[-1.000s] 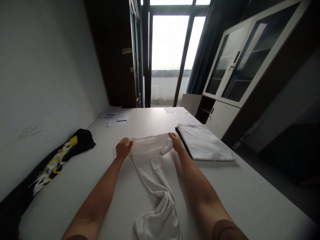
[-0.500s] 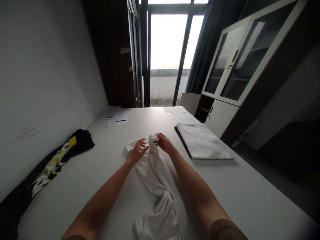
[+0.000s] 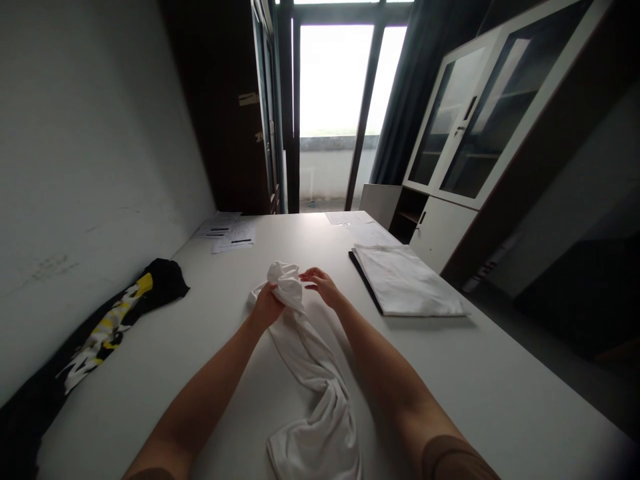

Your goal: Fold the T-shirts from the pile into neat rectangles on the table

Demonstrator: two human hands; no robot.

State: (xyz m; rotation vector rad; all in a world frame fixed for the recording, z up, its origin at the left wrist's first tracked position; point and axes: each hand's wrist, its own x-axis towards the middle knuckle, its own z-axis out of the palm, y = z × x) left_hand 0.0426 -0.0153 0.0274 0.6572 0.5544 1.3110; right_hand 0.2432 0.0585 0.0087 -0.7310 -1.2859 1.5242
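Observation:
A white cloth garment (image 3: pixel 320 387) lies bunched lengthwise on the white table (image 3: pixel 225 400), running from the near edge toward the middle. Its far end is gathered into a crumpled bundle. My left hand (image 3: pixel 269 307) is closed around that bundle from the left, the thumb pressing on the fabric. Just right of the bundle is my right hand (image 3: pixel 320 285), fingers apart and stretched toward the cloth, with nothing visible in it. Whether its fingertips touch the fabric I cannot tell.
A folded white cloth (image 3: pixel 410 280) lies on the right over something black. Along the left wall lies a black garment (image 3: pixel 163 277) with yellow and white patterning. Paper sheets (image 3: pixel 233 237) rest at the far left, and more papers (image 3: pixel 367 232) at the far right. A glass-door cabinet (image 3: pixel 465 127) stands at right.
My left hand, open beside the cloth before, has closed on its far end. My right hand has let go of the fabric and spread its fingers. The gathered end has shifted left.

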